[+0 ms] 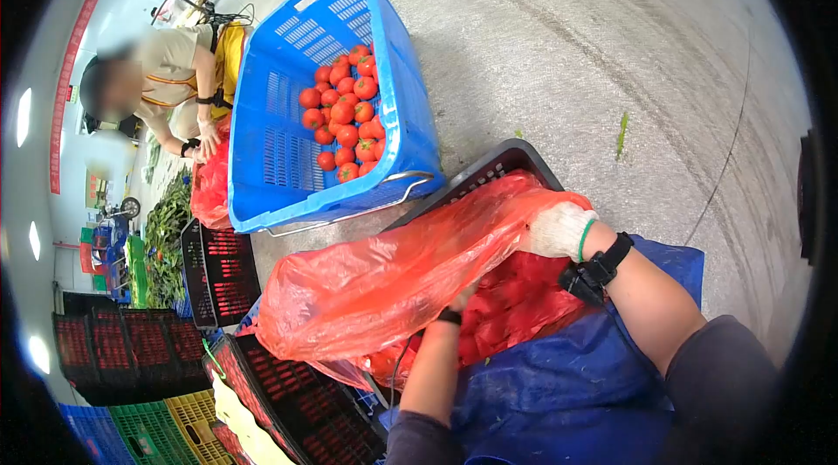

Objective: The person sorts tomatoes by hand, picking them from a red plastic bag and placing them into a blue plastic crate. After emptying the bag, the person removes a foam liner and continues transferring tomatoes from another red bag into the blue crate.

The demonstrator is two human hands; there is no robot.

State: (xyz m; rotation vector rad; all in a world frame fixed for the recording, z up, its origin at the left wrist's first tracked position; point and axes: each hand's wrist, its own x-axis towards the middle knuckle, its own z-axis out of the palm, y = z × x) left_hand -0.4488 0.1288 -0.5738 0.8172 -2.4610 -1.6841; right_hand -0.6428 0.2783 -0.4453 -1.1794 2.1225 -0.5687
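Grip: right hand, in a white knit glove, was clenched on the upper edge of the thin red plastic bag, film bunched under the fingers. The left hand was pushed into the bag mouth up to the wrist, so I can't tell if it was open or closed on anything.

The bag sat in a black slotted plastic crate, right in front of the person, slumped over the near rim. Round red shapes showed through the film at the low end, probably tomatoes.

Handling, my read: the film is soft, slippery and tears easily, and the load is heavy and bruisable. Take it by a gathered rim with support under the base, not by a single layer.

Beyond it, a blue slotted plastic basket was tipped on the grey concrete floor, with loose red tomatoes pooled inside. Behind that, a co-worker was bent over another red bag.
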